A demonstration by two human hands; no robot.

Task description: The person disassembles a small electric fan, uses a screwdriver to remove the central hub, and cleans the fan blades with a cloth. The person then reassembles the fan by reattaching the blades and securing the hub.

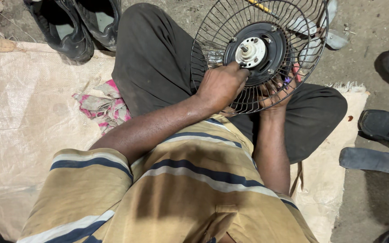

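floor-level repair spot, woven sack mat point(28, 112), dirt ground point(365, 67)

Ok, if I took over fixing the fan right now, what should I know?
Left hand: fingers on the dark round motor plate, just beside the pale hub with its shaft.
Right hand: behind the wire fan guard, gripping its lower edge; mostly hidden.
The guard rests tilted on the lap, open face up.
Done: no blades show on the shaft.
Left: the plate, with screws showing in it, is on the guard.
Nearby: a pink rag on the woven mat.
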